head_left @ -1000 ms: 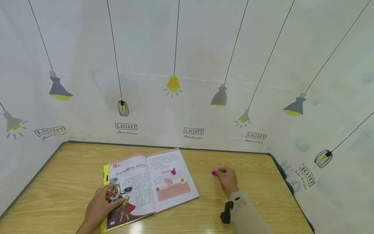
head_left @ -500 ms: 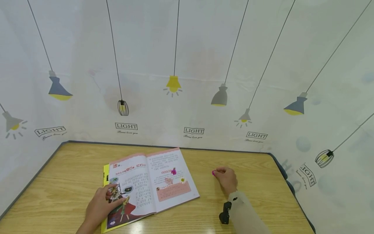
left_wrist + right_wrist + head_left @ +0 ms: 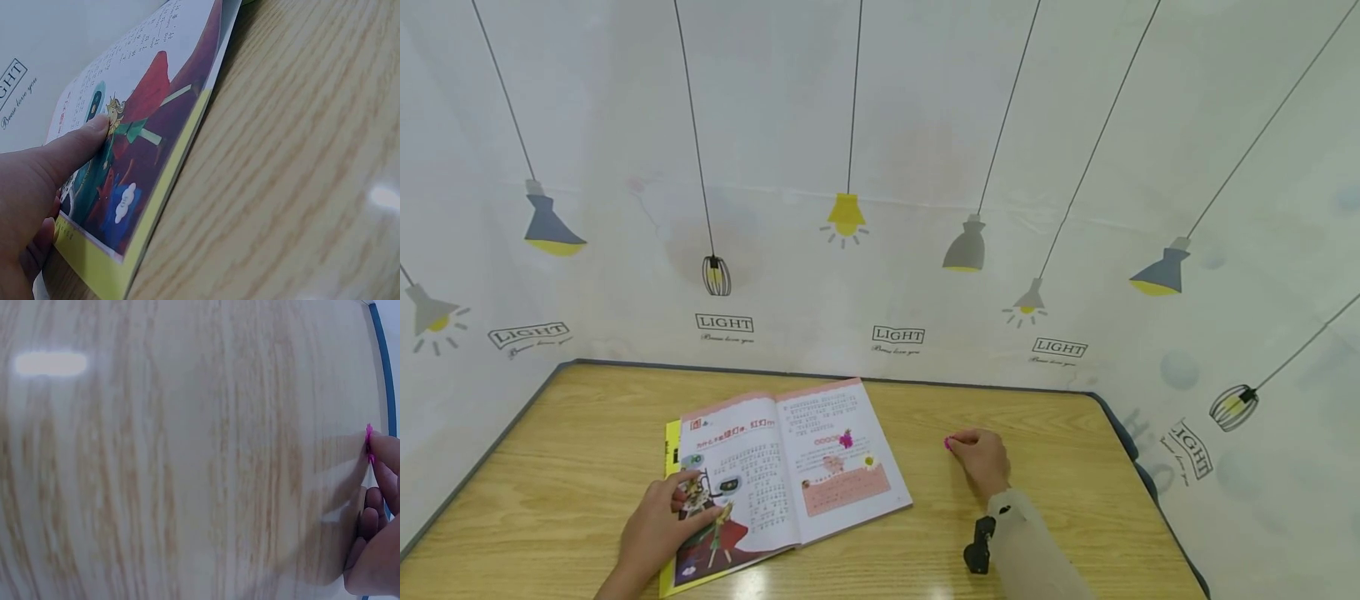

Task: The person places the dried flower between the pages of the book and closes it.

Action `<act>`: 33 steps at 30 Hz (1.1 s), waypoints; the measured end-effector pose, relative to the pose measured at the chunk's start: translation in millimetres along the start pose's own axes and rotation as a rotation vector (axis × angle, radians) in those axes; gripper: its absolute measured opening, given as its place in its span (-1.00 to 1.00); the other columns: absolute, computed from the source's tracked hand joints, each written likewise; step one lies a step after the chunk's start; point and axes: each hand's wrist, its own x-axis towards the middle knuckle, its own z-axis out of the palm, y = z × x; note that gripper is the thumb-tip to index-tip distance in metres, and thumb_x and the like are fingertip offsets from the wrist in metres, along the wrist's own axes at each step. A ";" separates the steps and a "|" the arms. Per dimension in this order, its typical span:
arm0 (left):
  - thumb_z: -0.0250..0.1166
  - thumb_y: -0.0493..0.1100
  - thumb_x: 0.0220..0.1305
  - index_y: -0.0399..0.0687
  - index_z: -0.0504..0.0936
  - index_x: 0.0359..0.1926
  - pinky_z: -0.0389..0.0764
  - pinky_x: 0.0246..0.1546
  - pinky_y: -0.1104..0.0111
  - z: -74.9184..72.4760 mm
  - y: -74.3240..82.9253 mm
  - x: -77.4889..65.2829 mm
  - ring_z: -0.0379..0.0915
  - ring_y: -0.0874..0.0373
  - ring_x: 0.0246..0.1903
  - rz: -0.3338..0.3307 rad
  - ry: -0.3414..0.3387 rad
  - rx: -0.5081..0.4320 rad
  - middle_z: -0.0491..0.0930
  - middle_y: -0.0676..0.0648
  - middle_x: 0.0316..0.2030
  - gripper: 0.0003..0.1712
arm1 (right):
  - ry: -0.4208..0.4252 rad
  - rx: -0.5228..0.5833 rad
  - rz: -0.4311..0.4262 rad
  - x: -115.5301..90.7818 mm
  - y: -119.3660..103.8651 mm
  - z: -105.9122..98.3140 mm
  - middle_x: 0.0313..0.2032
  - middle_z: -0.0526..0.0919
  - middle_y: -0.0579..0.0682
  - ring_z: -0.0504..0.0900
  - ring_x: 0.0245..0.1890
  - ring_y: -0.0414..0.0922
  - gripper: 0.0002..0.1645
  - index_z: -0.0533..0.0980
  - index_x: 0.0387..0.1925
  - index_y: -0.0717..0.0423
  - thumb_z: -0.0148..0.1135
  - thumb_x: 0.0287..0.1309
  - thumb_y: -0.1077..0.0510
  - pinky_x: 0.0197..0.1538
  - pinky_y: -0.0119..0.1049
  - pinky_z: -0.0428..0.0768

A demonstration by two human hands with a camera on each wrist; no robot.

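Pressing an open, yellow-covered paper book (image 3: pixel 786 479) with thumb and forefinger spread, a person's bare left hand (image 3: pixel 655 521) rests nearest us. Farther across the tan wood-grain counter (image 3: pixel 1060 450), the bare right hand (image 3: pixel 983 458) pinches a small, jagged-edged, bright-pink piece (image 3: pixel 948 444), its long axis crossing the fingers (image 3: pixel 387 453), on the book's side but apart from it. Behind: a pale lamp-printed wall (image 3: pixel 775 125).

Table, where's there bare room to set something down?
Free: table left of the book and left hand; right of the right hand and sleeve; a narrower strip between book and right hand. Crowded: the book's left side, where the left hand holds it.
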 end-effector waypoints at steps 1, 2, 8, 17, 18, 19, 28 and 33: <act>0.40 0.35 -0.18 -0.23 0.45 0.13 0.37 -0.41 0.28 0.2 -0.2 0.1 0.42 0.04 -0.30 0.000 -0.001 -0.001 0.37 -0.09 -0.32 -0.02 | -0.001 0.001 0.002 -0.1 -0.2 -0.1 -0.42 0.68 -0.09 0.60 -0.36 -0.10 -0.81 0.69 -0.39 0.05 0.36 0.02 0.02 -0.29 -0.17 0.43; 0.40 0.35 -0.18 -0.23 0.45 0.13 0.37 -0.41 0.28 0.3 -0.3 0.0 0.42 0.04 -0.29 0.000 -0.001 -0.002 0.36 -0.08 -0.32 -0.02 | -0.002 0.003 0.005 -0.2 -0.4 -0.5 -0.42 0.68 -0.09 0.60 -0.35 -0.10 -0.81 0.69 -0.39 0.05 0.36 0.02 0.02 -0.28 -0.17 0.43; 0.41 0.34 -0.19 -0.24 0.45 0.13 0.36 -0.41 0.28 0.5 0.5 -0.5 0.41 0.05 -0.29 -0.011 -0.004 -0.007 0.36 -0.08 -0.32 -0.03 | -0.010 0.012 0.006 0.0 0.8 -1.5 -0.39 0.68 -0.06 0.59 -0.33 -0.07 -0.81 0.69 -0.41 0.08 0.35 0.04 0.04 -0.26 -0.16 0.42; 0.41 0.33 -0.18 -0.23 0.44 0.14 0.38 -0.39 0.26 0.1 1.4 -0.5 0.43 0.03 -0.28 -0.020 -0.011 0.003 0.38 -0.10 -0.32 -0.03 | -0.018 0.008 0.027 3.1 3.1 -0.4 -0.35 0.68 -0.03 0.59 -0.26 -0.03 -0.83 0.69 -0.43 0.09 0.31 0.07 0.06 -0.21 -0.12 0.42; 0.41 0.33 -0.18 -0.23 0.44 0.14 0.39 -0.39 0.26 0.1 1.4 -0.4 0.43 0.03 -0.28 -0.020 -0.011 0.003 0.38 -0.10 -0.32 -0.03 | -0.018 0.009 0.029 3.2 3.1 -0.2 -0.35 0.68 -0.03 0.59 -0.25 -0.03 -0.83 0.69 -0.43 0.08 0.31 0.07 0.07 -0.20 -0.11 0.42; 0.41 0.33 -0.18 -0.23 0.44 0.14 0.38 -0.40 0.26 0.2 1.3 -0.3 0.43 0.03 -0.28 -0.019 -0.010 0.003 0.38 -0.09 -0.32 -0.03 | -0.018 0.011 0.028 3.0 2.9 -0.4 -0.34 0.68 -0.02 0.59 -0.24 -0.02 -0.83 0.69 -0.43 0.09 0.31 0.07 0.07 -0.19 -0.10 0.42; 0.39 0.36 -0.18 -0.24 0.43 0.15 0.36 -0.40 0.27 -1.2 1.7 -0.1 0.41 0.04 -0.29 -0.020 -0.018 0.004 0.36 -0.09 -0.33 -0.01 | -0.033 0.069 0.025 2.4 2.1 0.0 -0.34 0.68 0.00 0.58 -0.23 -0.02 -0.84 0.68 -0.42 0.12 0.32 0.07 0.09 -0.14 -0.12 0.43; 0.39 0.36 -0.18 -0.25 0.43 0.14 0.37 -0.41 0.27 -1.7 2.4 -0.1 0.41 0.04 -0.30 -0.013 -0.017 0.006 0.36 -0.10 -0.33 -0.01 | -0.044 0.132 0.003 1.5 -3.4 0.5 -0.36 0.67 0.05 0.58 -0.24 -0.01 -0.84 0.67 -0.41 0.23 0.33 0.05 0.17 -0.13 -0.12 0.45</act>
